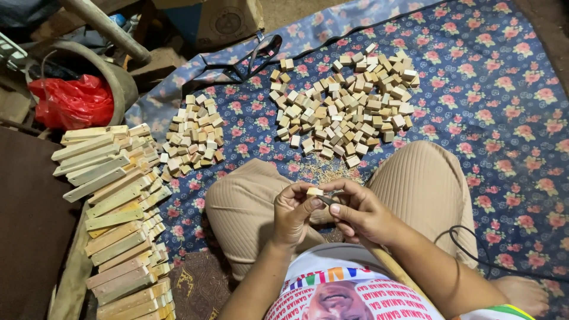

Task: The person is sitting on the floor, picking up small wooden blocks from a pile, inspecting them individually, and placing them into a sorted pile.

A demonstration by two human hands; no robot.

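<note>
Warm, fairly dim light falls from above onto the middle of the scene, so the far heap of small pale wooden blocks (pixel 344 106) shows crisply on the blue rose-patterned cloth (pixel 498 95). The far left corner and left edge sink into deep shadow. Straight lines bend slightly toward the edges, and the near bottom is softly blurred.
</note>
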